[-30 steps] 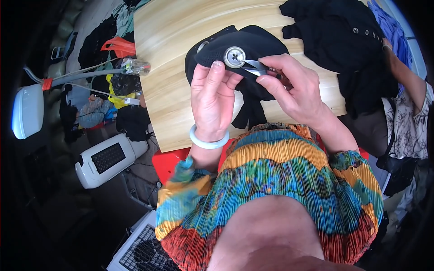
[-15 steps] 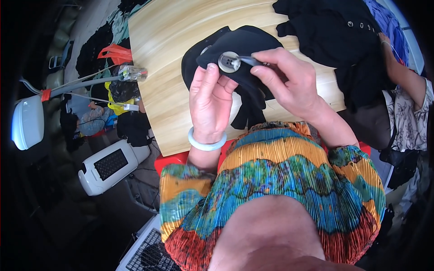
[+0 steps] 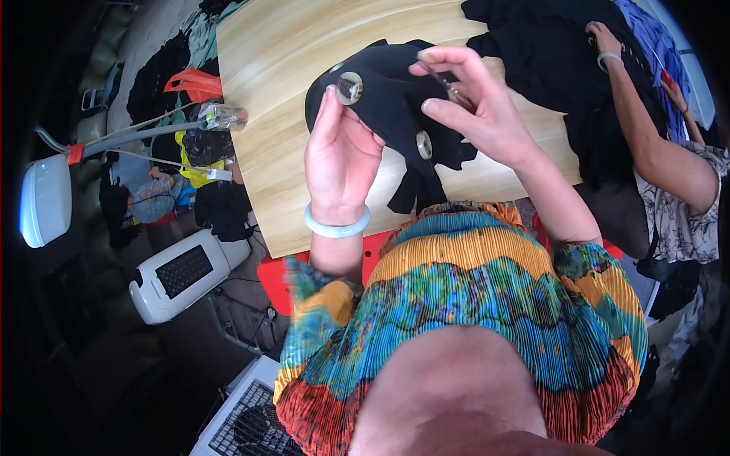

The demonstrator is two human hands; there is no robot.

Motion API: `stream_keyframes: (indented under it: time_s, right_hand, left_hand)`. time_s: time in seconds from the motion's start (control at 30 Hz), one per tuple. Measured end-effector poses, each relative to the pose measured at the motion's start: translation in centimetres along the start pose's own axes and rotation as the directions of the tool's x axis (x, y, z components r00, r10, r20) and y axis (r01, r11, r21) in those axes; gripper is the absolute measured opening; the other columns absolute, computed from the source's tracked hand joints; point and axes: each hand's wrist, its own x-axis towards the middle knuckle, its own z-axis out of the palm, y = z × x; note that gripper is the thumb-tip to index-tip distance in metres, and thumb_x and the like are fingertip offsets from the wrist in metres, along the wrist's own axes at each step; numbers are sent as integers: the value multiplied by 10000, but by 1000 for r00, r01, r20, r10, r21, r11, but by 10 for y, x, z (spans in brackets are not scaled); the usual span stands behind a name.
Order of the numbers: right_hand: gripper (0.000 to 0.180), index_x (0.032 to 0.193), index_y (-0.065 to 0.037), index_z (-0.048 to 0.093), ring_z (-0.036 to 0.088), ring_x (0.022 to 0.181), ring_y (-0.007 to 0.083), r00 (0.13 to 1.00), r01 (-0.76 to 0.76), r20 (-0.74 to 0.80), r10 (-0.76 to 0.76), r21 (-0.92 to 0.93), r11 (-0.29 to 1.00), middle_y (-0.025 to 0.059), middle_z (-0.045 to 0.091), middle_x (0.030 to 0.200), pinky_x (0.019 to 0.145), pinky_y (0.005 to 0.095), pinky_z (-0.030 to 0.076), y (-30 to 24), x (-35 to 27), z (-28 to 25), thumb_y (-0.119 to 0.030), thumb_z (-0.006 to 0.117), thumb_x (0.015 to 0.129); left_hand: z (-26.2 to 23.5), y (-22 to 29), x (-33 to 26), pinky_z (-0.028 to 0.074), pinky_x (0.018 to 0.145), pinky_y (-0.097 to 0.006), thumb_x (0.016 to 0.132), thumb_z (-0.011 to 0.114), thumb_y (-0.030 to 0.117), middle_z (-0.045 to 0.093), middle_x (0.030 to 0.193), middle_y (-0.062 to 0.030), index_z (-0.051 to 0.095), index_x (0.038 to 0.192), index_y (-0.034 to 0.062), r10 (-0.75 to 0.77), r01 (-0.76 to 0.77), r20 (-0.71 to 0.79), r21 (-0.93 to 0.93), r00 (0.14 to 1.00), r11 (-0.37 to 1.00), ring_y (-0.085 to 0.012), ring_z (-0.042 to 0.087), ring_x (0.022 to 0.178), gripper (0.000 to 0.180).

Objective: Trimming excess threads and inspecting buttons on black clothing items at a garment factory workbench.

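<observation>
OK so the black garment point(image 3: 395, 91) is bunched up around the middle of the table point(image 3: 277, 175), with part of it lifted off the top by the left hand point(image 3: 342, 163). Those fingers are pinching its edge: thumb right up against a big round button point(image 3: 350, 88), the other fingertips tucked behind the cloth. There's a second button point(image 3: 423, 144) on the same garment, closer to the table's near edge and turned kinda sideways.

Right hand point(image 3: 487, 110) is up over the right half of the table, loosely curled around small dark snips point(image 3: 455, 93). Thumb and index tips are well apart, so the tool's just sitting in among the fingers. Can't tell if the blades are open. Left wrist has a pale bracelet point(image 3: 337, 222) on, just over the table's near edge.

Over at the table's far right there's another black heap point(image 3: 525, 53), and a co-worker's hand point(image 3: 606, 38) is on it, fingers bent; can't tell if they're gripping anything. Blue cloth point(image 3: 655, 61) is past that side of the table.

Left of the table: a red bag point(image 3: 196, 85), a yellow bag point(image 3: 192, 173), a white lamp point(image 3: 47, 201) and a white appliance point(image 3: 182, 270). Red stool point(image 3: 275, 285) pokes out below the table's near edge.
</observation>
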Motion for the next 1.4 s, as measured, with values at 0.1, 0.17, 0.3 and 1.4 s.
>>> stream_keyframes:
  time_s: [0.1,0.17,0.3,1.4]
  right_hand:
    - [388,1093,-44,421,492,774,45,985,-132,131,111,164,978,37,527,921,679,180,409,3,2,5,-60,597,748]
    - [322,1051,-21,449,491,789,43,985,-143,123,121,192,971,17,539,878,701,180,413,10,0,8,-34,578,756]
    - [259,999,-9,482,494,818,39,998,-61,-13,66,217,974,11,541,941,765,183,410,7,2,5,-24,569,756]
    - [218,816,36,522,557,686,125,934,276,-144,-327,-289,916,82,547,786,575,209,438,-3,-17,6,111,557,614]
  left_hand:
    - [-2,-4,4,427,818,-291,902,325,217,541,1044,-75,464,1073,42,-53,71,107,-165,993,984,-170,528,947,281]
    - [-7,-7,7,416,839,-295,903,320,227,533,1062,-79,456,1089,35,-77,85,47,-187,996,979,-175,517,969,299]
    - [-5,-11,8,424,840,-288,906,304,269,532,1065,-83,442,1096,13,-98,92,-39,-127,994,988,-176,523,965,348]
    - [-4,-37,-9,420,525,-219,837,494,157,546,704,-53,527,900,29,-28,28,-4,195,1000,980,-110,518,581,146]
